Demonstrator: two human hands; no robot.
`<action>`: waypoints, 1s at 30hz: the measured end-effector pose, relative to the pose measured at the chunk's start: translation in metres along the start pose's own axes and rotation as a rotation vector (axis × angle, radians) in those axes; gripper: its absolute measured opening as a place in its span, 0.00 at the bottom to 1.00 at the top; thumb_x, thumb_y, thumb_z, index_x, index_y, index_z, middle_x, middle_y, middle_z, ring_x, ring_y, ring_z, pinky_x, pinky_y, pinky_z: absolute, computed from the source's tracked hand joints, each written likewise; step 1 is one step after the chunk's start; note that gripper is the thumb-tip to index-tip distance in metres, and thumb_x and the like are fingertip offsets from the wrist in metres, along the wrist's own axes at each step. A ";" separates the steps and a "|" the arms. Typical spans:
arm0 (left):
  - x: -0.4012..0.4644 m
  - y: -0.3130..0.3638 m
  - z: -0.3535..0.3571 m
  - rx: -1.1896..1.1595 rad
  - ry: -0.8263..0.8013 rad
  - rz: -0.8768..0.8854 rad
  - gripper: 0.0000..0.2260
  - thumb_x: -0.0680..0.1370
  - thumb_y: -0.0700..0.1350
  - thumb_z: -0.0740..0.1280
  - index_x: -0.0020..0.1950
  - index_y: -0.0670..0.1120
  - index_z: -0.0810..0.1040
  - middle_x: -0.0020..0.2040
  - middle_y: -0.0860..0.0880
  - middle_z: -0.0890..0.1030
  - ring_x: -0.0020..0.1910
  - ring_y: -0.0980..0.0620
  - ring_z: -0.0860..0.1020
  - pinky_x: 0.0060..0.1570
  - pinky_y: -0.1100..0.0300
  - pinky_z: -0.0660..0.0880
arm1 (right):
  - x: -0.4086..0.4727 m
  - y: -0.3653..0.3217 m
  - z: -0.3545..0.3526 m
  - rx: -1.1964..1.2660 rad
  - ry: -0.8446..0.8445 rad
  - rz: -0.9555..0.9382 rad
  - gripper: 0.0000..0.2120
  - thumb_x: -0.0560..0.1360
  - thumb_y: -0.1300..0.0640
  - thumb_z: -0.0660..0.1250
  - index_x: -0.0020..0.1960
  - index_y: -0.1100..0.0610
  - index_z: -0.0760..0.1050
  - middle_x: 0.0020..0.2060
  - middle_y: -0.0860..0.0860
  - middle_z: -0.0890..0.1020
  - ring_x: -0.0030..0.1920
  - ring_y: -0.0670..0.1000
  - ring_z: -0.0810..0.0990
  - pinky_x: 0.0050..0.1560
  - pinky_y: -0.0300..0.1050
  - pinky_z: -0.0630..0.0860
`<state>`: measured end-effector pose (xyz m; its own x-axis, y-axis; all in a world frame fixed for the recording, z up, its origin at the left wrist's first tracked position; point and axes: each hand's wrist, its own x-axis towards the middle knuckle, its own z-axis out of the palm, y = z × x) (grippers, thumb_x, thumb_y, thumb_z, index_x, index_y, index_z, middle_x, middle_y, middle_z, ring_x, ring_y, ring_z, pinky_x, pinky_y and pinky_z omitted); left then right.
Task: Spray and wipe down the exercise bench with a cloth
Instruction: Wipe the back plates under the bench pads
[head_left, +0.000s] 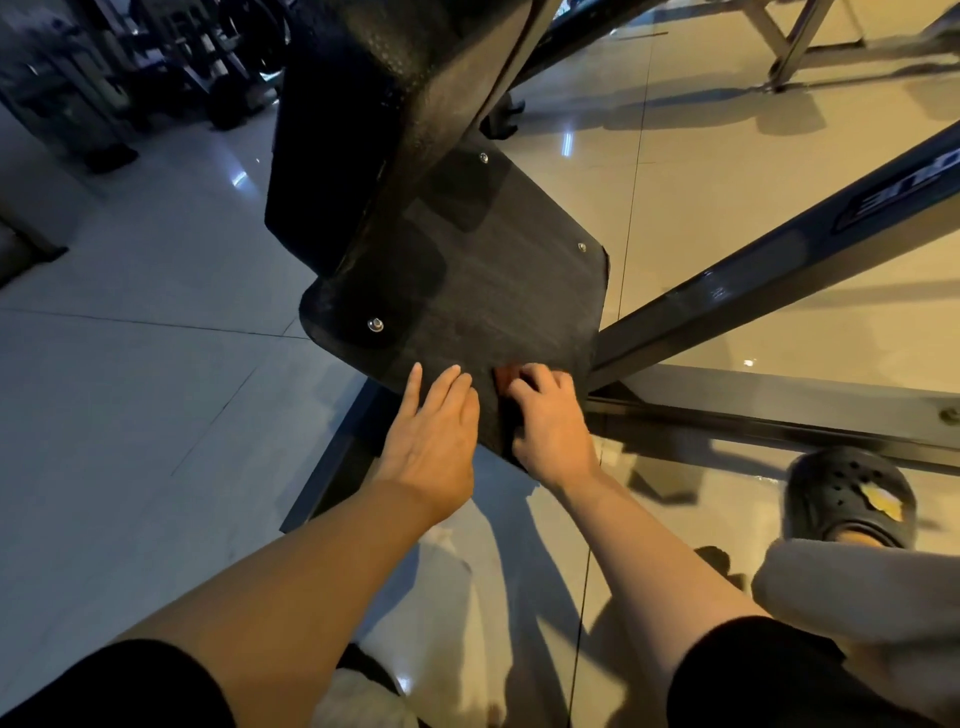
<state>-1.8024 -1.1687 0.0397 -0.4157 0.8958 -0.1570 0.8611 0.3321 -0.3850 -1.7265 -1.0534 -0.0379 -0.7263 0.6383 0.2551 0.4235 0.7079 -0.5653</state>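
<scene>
Black, textured metal fills the middle of what we see: a flat footplate (467, 291) with rounded corners, fixed by shiny bolts (375, 325) and joined to the dark upright of the exercise bench frame (363, 104) above it. A dark steel beam (779, 249) runs away to our right, and another rail (779, 410) lies low along the glossy tiled floor (130, 364).

Our left hand (434, 431) lies flat on the near edge of the plate, fingers straight and close together, holding nothing. Our right hand (548, 415) sits just beside it on the same edge, its fingers curled down over something small and orange-red (503, 375) that peeks out under the fingertips; we cannot tell whether this is the cloth, as too little of it shows. The two hands are near each other but apart.

Black sleeves (753, 675) cover our upper arms. At the lower right, a dark perforated clog (847, 493) stands on the floor, with a pale grey trouser leg (872, 597) over it.
</scene>
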 end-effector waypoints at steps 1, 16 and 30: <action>0.000 0.001 -0.001 0.000 -0.002 0.004 0.32 0.80 0.47 0.60 0.79 0.42 0.48 0.79 0.44 0.47 0.78 0.45 0.40 0.74 0.42 0.36 | -0.001 0.002 0.002 -0.015 -0.017 -0.006 0.21 0.68 0.67 0.67 0.61 0.60 0.75 0.64 0.56 0.72 0.60 0.61 0.68 0.60 0.49 0.67; 0.008 0.017 0.002 0.036 -0.063 0.082 0.30 0.81 0.48 0.59 0.79 0.44 0.50 0.80 0.44 0.47 0.78 0.45 0.41 0.75 0.41 0.40 | -0.019 0.051 -0.001 -0.115 -0.173 0.188 0.18 0.71 0.61 0.70 0.61 0.56 0.76 0.60 0.53 0.73 0.60 0.60 0.71 0.60 0.48 0.68; -0.031 -0.023 0.001 0.009 -0.035 -0.118 0.32 0.81 0.51 0.59 0.79 0.47 0.44 0.80 0.46 0.45 0.78 0.45 0.41 0.70 0.42 0.31 | 0.020 -0.059 -0.004 0.169 0.070 -0.174 0.08 0.74 0.65 0.66 0.51 0.60 0.80 0.63 0.57 0.75 0.60 0.61 0.70 0.62 0.50 0.70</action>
<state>-1.8095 -1.2041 0.0522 -0.5240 0.8399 -0.1416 0.8031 0.4319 -0.4104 -1.7636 -1.0814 0.0039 -0.7388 0.5345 0.4106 0.1941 0.7521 -0.6298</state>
